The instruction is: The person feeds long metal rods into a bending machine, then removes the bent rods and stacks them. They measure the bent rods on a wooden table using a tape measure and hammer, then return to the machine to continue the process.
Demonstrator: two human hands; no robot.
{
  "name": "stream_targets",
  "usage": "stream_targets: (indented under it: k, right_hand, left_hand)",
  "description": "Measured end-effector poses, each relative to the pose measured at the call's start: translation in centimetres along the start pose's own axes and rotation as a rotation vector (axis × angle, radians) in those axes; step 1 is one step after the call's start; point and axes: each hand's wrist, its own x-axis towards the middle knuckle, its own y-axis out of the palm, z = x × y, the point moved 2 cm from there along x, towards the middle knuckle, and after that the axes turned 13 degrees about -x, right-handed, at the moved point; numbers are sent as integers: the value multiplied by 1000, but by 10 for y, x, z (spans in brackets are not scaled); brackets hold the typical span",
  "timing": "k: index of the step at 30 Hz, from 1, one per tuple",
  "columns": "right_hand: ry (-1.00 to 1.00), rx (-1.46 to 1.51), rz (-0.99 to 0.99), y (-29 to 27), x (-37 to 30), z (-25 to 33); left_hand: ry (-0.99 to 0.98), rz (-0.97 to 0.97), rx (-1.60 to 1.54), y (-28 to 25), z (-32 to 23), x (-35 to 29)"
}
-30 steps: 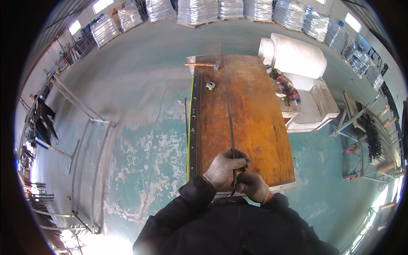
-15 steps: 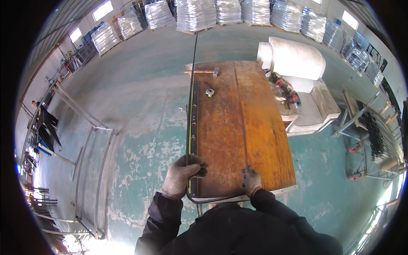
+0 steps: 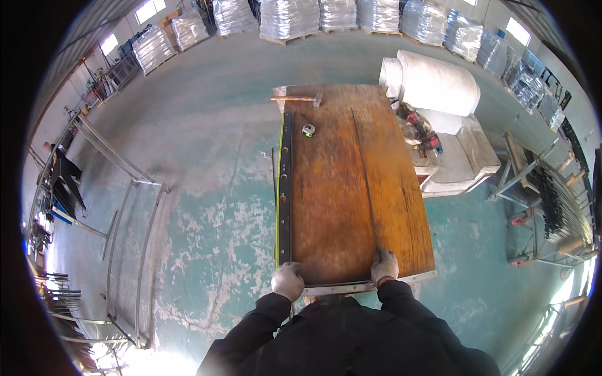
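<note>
My left hand (image 3: 288,281), in a grey glove, is closed at the near left corner of the worn wooden tabletop (image 3: 326,225). What its fingers hold is hidden. Just beyond it a dark strip with round holes (image 3: 286,188) and a yellow-green edge lies along the tabletop's left side. My right hand (image 3: 384,266), gloved too, rests near the front edge, closed on the near end of a thin dark rod (image 3: 365,175). That rod runs away from me across the boards. Farther off lie a tape measure (image 3: 308,130) and a hammer (image 3: 317,99) with a wooden handle.
A metal edging (image 3: 338,289) borders the table's front. Right of the table stand a worn pale armchair (image 3: 454,156), holding a red power tool (image 3: 426,135), and a rack of dark rods (image 3: 549,200). A metal frame (image 3: 143,250) stands left. Wrapped pallets (image 3: 290,19) line the back.
The long dark bar that my left hand held along the table's left edge is gone from there. That hand has moved down to the corner. My right hand has shifted slightly right.
</note>
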Motion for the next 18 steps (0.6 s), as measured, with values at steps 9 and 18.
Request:
stream_targets:
  k: [9,18]
  right_hand:
    - [-13,-111,293,-34,-46,-4]
    - [-372,-243,281,-30,-62,0]
  left_hand:
    - [222,371,378,12,-19,-30]
    - [204,416,430,14,-23,-27]
